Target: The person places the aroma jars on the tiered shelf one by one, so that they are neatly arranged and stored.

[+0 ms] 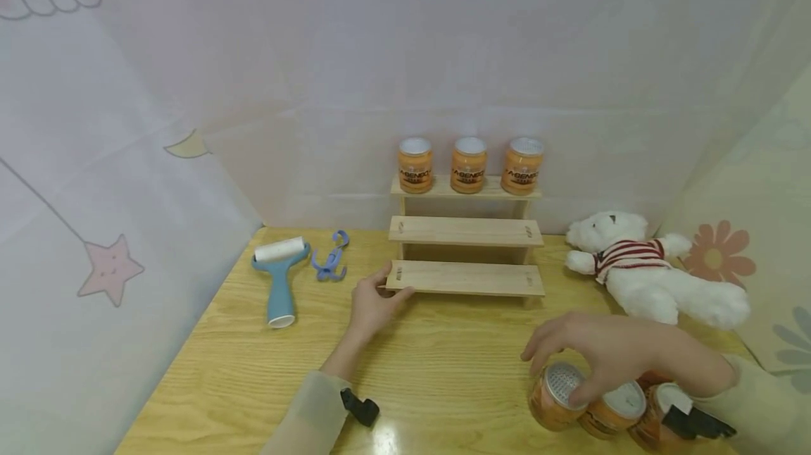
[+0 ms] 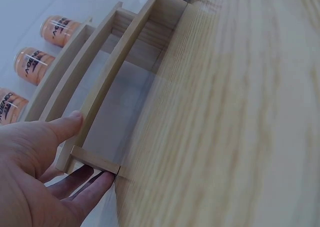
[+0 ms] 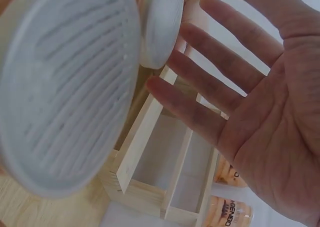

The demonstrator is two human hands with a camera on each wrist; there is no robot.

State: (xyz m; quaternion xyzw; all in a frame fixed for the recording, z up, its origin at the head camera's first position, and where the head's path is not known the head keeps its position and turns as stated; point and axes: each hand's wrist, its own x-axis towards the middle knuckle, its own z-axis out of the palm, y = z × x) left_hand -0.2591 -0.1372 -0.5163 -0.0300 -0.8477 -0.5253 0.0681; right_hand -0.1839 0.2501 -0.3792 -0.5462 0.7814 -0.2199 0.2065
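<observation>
A three-step wooden shelf rack (image 1: 465, 277) stands at the back of the table. My left hand (image 1: 372, 303) holds the left end of its lowest board, the thumb (image 2: 70, 126) on the front edge and the other fingers around the end. Over at the front right, my right hand (image 1: 598, 346) hovers with fingers spread and bent around the top of an orange can (image 1: 550, 404) with a perforated white lid. In the right wrist view the palm and fingers (image 3: 215, 62) show, apart from the nearest lid (image 3: 75, 92). More orange cans (image 1: 611, 411) stand beside it, partly hidden by the right arm.
Three similar cans (image 1: 469, 166) stand in a row on the top step. Left of the rack lie a blue-handled lint roller (image 1: 279, 286) and a blue-purple hook (image 1: 331, 261). A white plush bear (image 1: 633, 268) in a striped shirt lies on the right. Printed cloth walls surround the table.
</observation>
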